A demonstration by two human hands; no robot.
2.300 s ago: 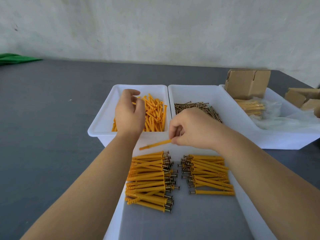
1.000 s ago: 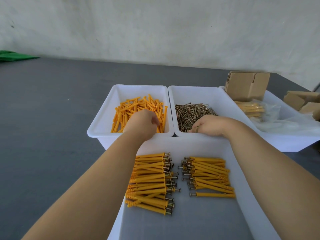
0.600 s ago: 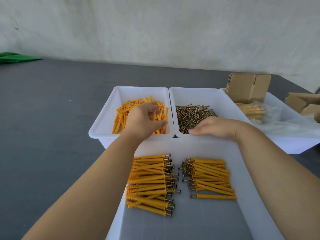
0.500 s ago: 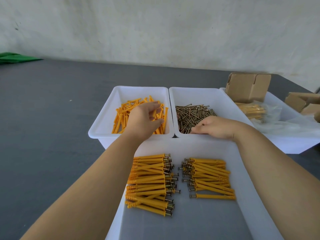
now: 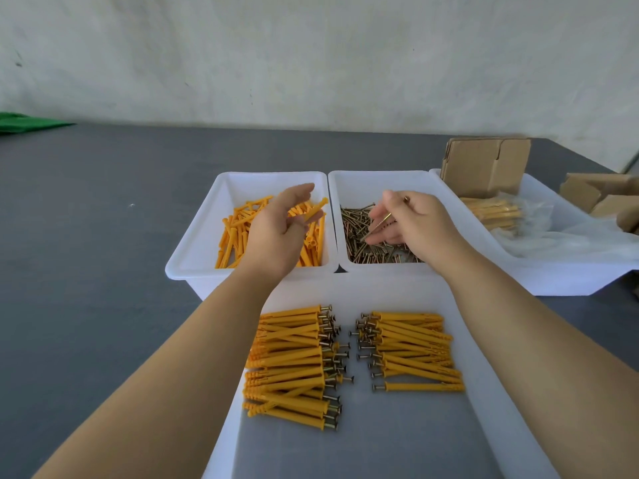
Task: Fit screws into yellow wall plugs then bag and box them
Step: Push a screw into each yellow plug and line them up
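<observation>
My left hand [image 5: 276, 233] is raised over the white bin of loose yellow plugs [image 5: 235, 236] and holds one yellow plug [image 5: 313, 210] between its fingers and thumb. My right hand [image 5: 411, 223] hovers above the white bin of screws [image 5: 356, 236] and pinches one screw [image 5: 383, 223], which slants down to the left. In the near tray [image 5: 484, 392] lie two piles of plugs fitted with screws, a left pile [image 5: 290, 364] and a right pile [image 5: 411, 350], with the screw heads facing the middle.
A third white bin [image 5: 553, 278] at the right holds a folded cardboard box [image 5: 484, 167], a clear bag of filled plugs [image 5: 498, 212] and loose plastic. More cardboard boxes [image 5: 598, 195] stand at the far right. Green cloth [image 5: 24, 121] lies far left on the grey table [image 5: 86, 254].
Both hands have lifted out of their bins. The left hand now holds one yellow plug and the right hand one screw; earlier they were reaching down among the loose parts.
</observation>
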